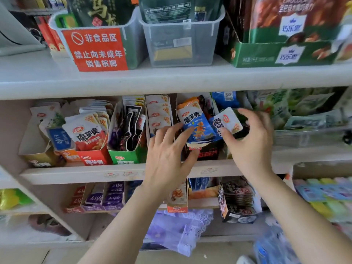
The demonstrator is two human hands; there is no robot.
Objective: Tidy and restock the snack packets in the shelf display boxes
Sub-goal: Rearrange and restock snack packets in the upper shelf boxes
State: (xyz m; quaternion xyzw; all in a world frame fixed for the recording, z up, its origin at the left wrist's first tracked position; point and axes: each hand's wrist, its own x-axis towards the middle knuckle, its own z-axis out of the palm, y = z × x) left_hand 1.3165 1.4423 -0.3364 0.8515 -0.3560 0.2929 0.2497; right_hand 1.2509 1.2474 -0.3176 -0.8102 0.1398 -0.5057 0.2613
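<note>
Boxes at left: a red cardboard display box and a green cardboard display box stand side by side at the front lip of the white middle shelf. Their packets are upright with faces outward, so they can be read.
Left hand: the grip is open and the fingers are spread. The fingertips rest on the lower left of the tall blue-and-white foil snack packet, and the thumb is against the black cardboard display box. It is probably steadying both while the other hand works.
Tall packet: it stands tilted in the black box and pokes well above the front wall.
Right hand: the grip is closed in a pinch, thumb and fingers on the small white-and-blue foil packet. The packet is held just right of the tall one, above the same box, and seems about to be slotted in.
Room overhead: the white upper shelf board overhangs close above, so packets likely have to enter from the front, slanted.
Right neighbour: a clear plastic tray of green packets sits just beside the right hand and leaves little sideways room.
</note>
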